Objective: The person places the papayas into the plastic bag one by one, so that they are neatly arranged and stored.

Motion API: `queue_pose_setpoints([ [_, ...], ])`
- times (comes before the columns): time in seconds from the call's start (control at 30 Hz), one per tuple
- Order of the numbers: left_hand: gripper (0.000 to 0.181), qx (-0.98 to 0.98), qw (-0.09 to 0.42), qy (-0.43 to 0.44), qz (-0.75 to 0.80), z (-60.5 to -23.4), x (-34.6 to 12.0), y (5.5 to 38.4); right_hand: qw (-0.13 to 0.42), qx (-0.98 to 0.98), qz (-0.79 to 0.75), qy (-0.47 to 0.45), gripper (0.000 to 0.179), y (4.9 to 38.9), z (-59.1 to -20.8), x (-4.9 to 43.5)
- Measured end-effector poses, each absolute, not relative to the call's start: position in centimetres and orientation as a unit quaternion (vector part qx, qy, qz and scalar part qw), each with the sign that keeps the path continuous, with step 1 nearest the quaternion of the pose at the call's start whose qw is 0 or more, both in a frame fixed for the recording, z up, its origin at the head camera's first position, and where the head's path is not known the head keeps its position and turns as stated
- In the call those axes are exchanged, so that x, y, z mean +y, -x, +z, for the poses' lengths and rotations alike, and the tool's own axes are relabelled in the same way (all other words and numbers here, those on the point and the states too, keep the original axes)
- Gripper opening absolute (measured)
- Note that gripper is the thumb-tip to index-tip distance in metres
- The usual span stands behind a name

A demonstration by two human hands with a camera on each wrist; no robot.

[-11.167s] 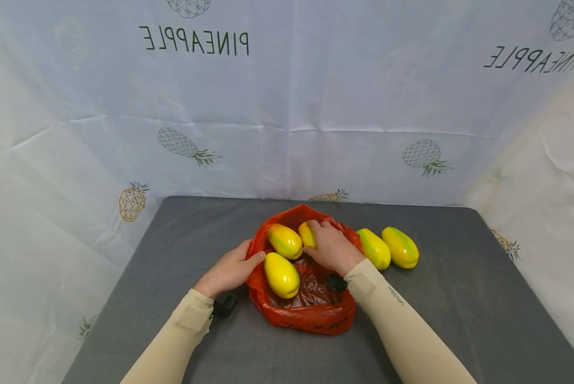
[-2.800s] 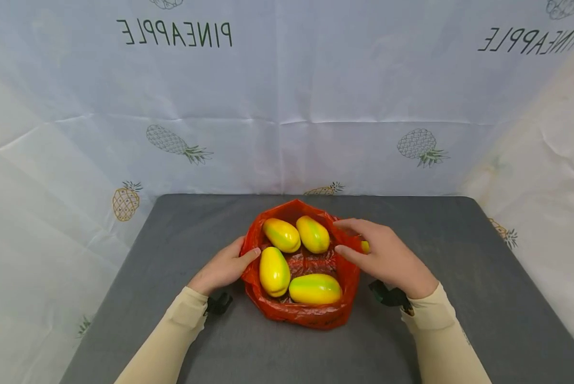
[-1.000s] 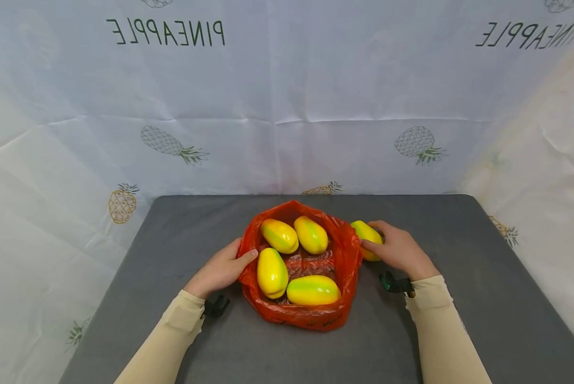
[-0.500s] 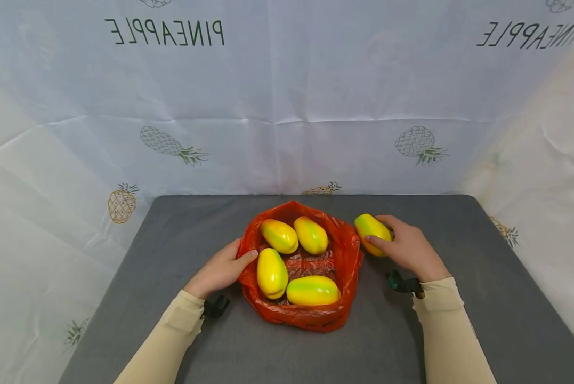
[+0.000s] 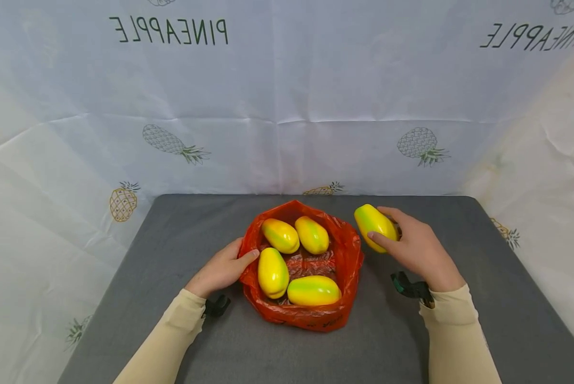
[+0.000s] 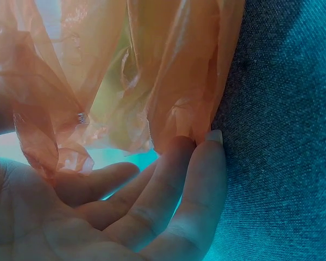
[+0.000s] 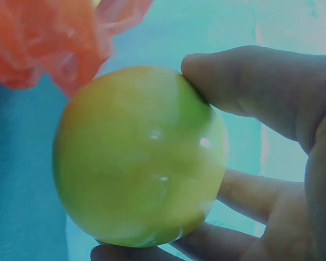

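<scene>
A red plastic bag [image 5: 298,319] stands with its mouth spread wide. My left hand [image 5: 221,269] holds its left rim, thumb over the edge and fingers against the outside; in the left wrist view those fingers [image 6: 198,185] lie along the crinkled plastic. Several glossy yellow-green papayas rest inside, among them a front one [image 5: 314,290] lying sideways and a left one [image 5: 273,273]. Right of the bag, my right hand [image 5: 418,248] grips another papaya [image 5: 374,226] between thumb and fingers, raised above the table. The right wrist view shows this papaya [image 7: 138,157] end-on, near the bag's edge.
The grey table [image 5: 392,341] extends around the bag on all sides. A pale curtain [image 5: 287,80] printed with pineapples hangs behind it and along both sides. Dark straps [image 5: 411,288] sit at both wrists.
Earlier, my right hand let go of a papaya in the bag, and another came to lie at the front. It has since gripped the outside papaya and lifted it rightward; my left hand stays.
</scene>
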State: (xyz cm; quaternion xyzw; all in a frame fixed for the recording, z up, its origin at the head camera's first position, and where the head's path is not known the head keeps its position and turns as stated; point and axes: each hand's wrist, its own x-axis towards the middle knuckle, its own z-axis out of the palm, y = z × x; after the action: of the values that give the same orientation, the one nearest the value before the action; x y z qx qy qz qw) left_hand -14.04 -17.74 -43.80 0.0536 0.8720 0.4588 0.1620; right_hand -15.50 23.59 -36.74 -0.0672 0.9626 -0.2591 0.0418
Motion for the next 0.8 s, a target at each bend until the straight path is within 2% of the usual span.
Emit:
queue_pose_setpoints([
  [0.8, 0.057, 0.868, 0.167, -0.064, 0.463, -43.7, -17.8, 14.1, -0.003, 0.940, -0.272, 0.204, 0.068, 12.6, -35.7, 17.7],
])
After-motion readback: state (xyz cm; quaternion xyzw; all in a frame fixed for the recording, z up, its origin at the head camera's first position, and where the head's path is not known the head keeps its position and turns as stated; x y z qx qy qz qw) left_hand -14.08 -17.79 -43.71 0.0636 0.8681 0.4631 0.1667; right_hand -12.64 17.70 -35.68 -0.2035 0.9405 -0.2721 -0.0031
